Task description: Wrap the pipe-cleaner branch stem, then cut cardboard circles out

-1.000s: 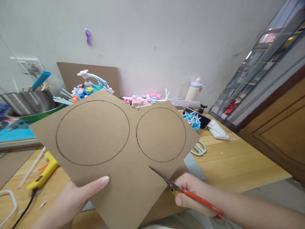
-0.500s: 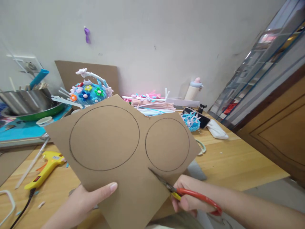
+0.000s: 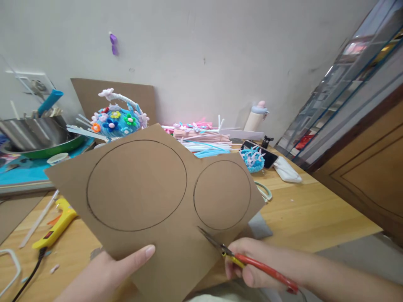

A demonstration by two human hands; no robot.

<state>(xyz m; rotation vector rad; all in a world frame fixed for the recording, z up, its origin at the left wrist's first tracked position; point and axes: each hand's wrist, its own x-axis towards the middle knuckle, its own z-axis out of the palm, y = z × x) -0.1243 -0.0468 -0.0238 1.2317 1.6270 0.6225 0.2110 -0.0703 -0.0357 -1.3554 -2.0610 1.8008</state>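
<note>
Here the left hand [image 3: 103, 272] pinches the flat brown cardboard sheet [image 3: 151, 201] at its 7 o'clock edge, thumb pressed on top, holding it above the wooden table [image 3: 315, 214]. The right hand [image 3: 252, 262] has its fingers closed round the red-handled scissors [image 3: 239, 258]; the blades are in the sheet at 5 o'clock, tips just below the smaller pencilled circle [image 3: 222, 195]. Cutting looks underway; the next snip likely needs to meet that line and then curve along it.

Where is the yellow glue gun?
In the head view, the yellow glue gun lies on the wooden table at the left, just below the left corner of the cardboard.
</note>
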